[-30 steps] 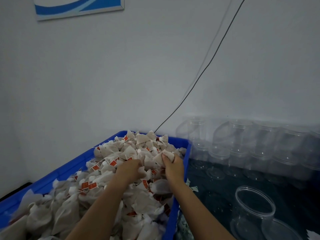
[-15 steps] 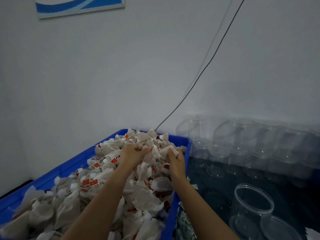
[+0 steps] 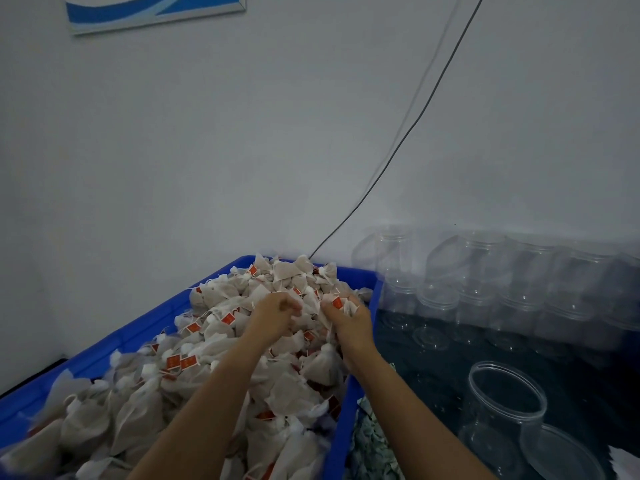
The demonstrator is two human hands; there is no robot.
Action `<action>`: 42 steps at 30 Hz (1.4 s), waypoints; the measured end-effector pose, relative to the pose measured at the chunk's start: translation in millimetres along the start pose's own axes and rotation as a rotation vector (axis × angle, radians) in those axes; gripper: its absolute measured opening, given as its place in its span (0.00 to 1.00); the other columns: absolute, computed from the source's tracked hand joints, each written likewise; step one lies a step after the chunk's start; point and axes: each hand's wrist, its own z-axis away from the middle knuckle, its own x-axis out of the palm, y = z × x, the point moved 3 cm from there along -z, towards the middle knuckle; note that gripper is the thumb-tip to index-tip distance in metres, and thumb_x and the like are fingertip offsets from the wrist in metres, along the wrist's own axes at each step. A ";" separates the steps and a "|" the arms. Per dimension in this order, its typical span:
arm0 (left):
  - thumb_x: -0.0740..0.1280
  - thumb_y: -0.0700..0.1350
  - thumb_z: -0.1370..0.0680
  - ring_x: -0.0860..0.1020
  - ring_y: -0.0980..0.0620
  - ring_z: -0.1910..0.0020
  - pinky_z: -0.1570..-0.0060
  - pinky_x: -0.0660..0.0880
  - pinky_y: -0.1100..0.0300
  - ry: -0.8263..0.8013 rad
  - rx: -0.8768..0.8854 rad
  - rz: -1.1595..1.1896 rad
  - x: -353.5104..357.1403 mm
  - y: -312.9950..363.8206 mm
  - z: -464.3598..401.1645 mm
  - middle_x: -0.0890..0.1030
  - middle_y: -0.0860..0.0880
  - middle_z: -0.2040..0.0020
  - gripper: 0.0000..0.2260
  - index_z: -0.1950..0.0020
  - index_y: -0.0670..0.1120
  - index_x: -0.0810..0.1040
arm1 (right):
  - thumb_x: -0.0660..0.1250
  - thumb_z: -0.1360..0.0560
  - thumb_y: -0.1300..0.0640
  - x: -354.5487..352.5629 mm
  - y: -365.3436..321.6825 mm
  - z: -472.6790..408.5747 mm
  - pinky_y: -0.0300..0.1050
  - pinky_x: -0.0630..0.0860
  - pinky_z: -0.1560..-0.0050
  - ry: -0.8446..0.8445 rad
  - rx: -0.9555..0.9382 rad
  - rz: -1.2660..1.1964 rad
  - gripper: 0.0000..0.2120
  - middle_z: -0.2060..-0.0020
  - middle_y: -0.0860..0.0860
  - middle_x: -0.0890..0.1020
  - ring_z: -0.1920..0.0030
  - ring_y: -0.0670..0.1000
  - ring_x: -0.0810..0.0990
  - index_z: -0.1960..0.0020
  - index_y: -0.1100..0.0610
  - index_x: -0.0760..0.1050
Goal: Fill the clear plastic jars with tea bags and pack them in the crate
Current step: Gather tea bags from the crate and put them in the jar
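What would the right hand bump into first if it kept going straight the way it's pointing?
Probably more tea bags: the right hand, already gripping some, points up the heap toward the blue crate's far corner. Beyond that comes the crate's rim, then the wall, though depth is hard to judge.

Single head-worn wide-angle view, looking forward and down from close behind the forearms. It faces a white wall (image 3: 242, 150), with the blue crate (image 3: 114, 344) lower left and clear jars (image 3: 502, 407) lower right.
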 end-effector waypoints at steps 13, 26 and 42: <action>0.70 0.50 0.25 0.77 0.52 0.49 0.45 0.75 0.58 -0.005 0.051 -0.535 13.6 -37.7 -3.0 0.79 0.49 0.45 0.13 0.44 0.49 0.74 | 0.71 0.26 0.56 -5.2 3.1 -1.7 0.40 0.76 0.68 0.039 0.056 -0.024 0.05 0.65 0.53 0.80 0.71 0.46 0.76 0.52 0.55 0.77; 0.74 0.37 0.29 0.82 0.48 0.51 0.50 0.81 0.52 -0.051 0.262 0.052 7.4 19.5 1.9 0.83 0.45 0.51 0.13 0.45 0.42 0.79 | 0.68 0.24 0.60 -4.7 -16.3 15.6 0.58 0.79 0.47 -0.414 0.088 -0.020 0.15 0.46 0.62 0.81 0.49 0.59 0.82 0.39 0.62 0.76; 0.63 0.45 0.20 0.78 0.52 0.47 0.47 0.74 0.60 -0.115 0.098 -1.059 7.2 -24.2 6.5 0.79 0.49 0.44 0.08 0.42 0.48 0.77 | 0.70 0.28 0.63 -56.6 -107.6 5.6 0.37 0.71 0.76 -0.156 -0.010 -0.144 0.11 0.65 0.56 0.79 0.74 0.47 0.72 0.46 0.61 0.76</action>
